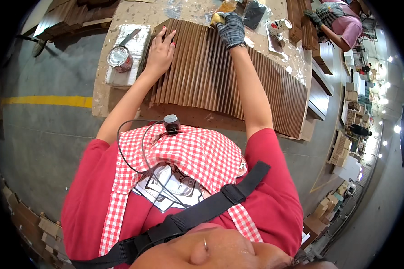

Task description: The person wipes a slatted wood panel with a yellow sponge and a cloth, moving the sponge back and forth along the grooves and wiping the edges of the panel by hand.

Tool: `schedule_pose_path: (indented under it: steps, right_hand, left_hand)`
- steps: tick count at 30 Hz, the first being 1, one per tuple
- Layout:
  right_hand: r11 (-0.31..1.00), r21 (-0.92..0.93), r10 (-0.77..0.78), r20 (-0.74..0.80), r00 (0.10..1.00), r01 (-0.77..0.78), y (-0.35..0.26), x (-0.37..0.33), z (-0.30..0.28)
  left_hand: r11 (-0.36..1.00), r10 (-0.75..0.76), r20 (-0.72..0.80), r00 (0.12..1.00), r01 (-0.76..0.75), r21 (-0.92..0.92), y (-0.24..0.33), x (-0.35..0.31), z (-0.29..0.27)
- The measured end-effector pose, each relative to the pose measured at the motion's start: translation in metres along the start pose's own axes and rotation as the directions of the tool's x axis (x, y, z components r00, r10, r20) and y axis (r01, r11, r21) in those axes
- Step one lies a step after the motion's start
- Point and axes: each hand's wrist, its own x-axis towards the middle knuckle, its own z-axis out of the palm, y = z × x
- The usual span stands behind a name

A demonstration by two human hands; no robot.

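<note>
A long brown ribbed wooden panel (197, 71) lies across the worktable in front of me. My left hand (160, 54) is bare and rests open on its left end, fingers stretched toward the far edge. My right hand (231, 30), in a grey knit glove, is at the panel's far edge, closed round a yellowish sponge-like pad (217, 19). Left of the panel, a small open can (120, 59) with a whitish top stands on a white block (129, 74). A putty knife (130, 36) lies on that block beyond the can.
Beyond the right hand are a dark sheet (254, 14) and an amber object (228, 6). Another can (280, 25) stands at the table's far right. A co-worker's gloved hand (313, 18) touches brown boards (308, 33). Stacked slats (69, 20) lie at the far left.
</note>
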Motion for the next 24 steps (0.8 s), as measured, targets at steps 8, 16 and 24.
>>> schedule_pose_path:
  steps: [8, 16, 24]
  right_hand:
    - [0.967, -0.043, 0.247, 0.393, 0.886, -0.250, -0.023, -0.048, -0.018]
    - [0.982, -0.189, 0.093, 0.546, 0.833, 0.014, -0.115, -0.158, -0.085]
    - [0.973, 0.077, 0.121, 0.639, 0.760, -0.219, -0.132, -0.209, -0.126]
  left_hand:
    - [1.000, 0.011, 0.008, 1.000, -0.011, -0.016, -0.005, 0.003, 0.005]
    - [1.000, 0.010, 0.019, 1.000, -0.010, 0.002, -0.013, 0.001, 0.009]
    - [0.999, -0.003, 0.056, 0.998, 0.005, -0.038, -0.009, 0.005, 0.006]
